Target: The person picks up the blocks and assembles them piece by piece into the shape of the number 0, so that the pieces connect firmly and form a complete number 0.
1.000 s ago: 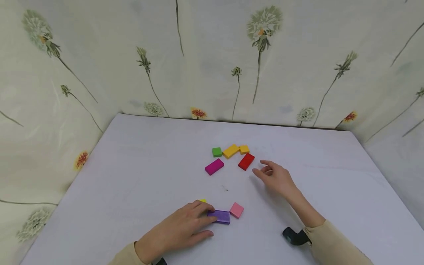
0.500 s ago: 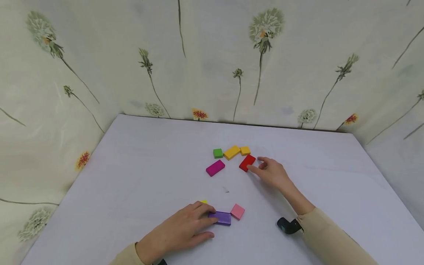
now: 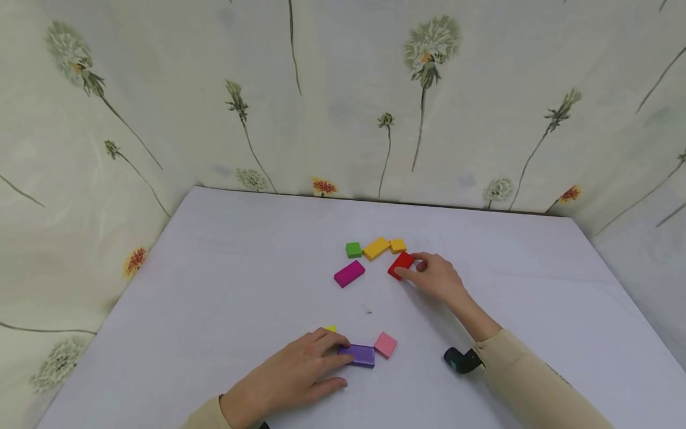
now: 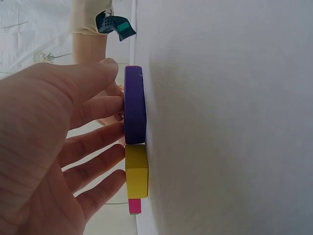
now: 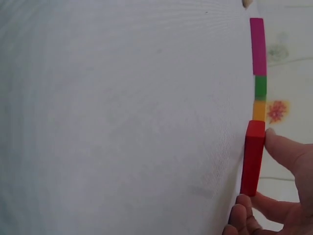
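My left hand (image 3: 297, 372) lies with extended fingers on a purple rectangular block (image 3: 363, 356) near the front. In the left wrist view, its other fingertips touch a yellow block (image 4: 137, 171), which the hand mostly hides from the head view. A pink square block (image 3: 385, 345) sits at the purple block's right end. Farther back, my right hand (image 3: 436, 278) pinches a red rectangular block (image 3: 399, 263). Its thumb presses the block's top and the index finger is at the far end, as the right wrist view also shows. The red block lies flat on the table.
Left of the red block lies a magenta block (image 3: 349, 273). Behind are a green square block (image 3: 354, 249), an orange-yellow rectangular block (image 3: 377, 248) and a small orange-yellow square one (image 3: 398, 245). The white table (image 3: 241, 250) meets a flower-print cloth (image 3: 332, 119) at its back edge.
My right hand has moved left to the red block; its thumb has come onto the top and its index finger to the far end. The left hand keeps its place on the purple block.
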Demonstrator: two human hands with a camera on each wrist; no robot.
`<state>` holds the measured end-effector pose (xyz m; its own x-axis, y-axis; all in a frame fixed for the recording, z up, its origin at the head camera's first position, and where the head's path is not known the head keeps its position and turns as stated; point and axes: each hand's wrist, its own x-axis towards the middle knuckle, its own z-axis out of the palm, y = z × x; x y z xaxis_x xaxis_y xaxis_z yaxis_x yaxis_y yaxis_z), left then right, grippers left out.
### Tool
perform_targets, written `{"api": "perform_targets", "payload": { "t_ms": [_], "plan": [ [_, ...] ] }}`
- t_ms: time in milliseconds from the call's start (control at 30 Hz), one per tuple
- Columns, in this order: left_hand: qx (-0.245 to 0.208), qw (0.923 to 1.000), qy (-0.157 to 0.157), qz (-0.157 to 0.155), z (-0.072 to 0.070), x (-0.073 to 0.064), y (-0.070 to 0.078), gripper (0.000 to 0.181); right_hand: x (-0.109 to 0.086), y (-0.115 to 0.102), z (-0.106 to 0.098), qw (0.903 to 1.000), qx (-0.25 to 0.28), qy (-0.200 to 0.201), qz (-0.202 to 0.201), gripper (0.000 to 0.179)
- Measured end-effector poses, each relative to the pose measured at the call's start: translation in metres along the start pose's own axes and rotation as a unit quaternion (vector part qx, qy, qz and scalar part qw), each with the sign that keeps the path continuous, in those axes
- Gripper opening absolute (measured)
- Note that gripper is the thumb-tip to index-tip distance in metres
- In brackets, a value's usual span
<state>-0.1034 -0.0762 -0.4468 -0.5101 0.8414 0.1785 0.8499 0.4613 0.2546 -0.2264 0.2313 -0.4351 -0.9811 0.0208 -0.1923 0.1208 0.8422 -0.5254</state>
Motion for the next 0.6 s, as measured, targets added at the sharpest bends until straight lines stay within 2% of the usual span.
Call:
{"api": "perform_targets", "payload": {
  "t_ms": [400, 600],
  "plan": [
    [-0.006, 1.0000, 0.004, -0.004, -0.0014, -0.0002, 0.0012, 0.035, -0.0001, 0.0005, 0.0034, 0.9993, 0.013, 0.024, -0.024, 0.064],
    [-0.012, 0.9999, 0.002, -0.003, -0.0017, -0.0005, 0.0012, 0.035, -0.0019, 0.0000, 0.0037, 0.9983, 0.046, 0.029, -0.021, 0.061]
  ]
}}
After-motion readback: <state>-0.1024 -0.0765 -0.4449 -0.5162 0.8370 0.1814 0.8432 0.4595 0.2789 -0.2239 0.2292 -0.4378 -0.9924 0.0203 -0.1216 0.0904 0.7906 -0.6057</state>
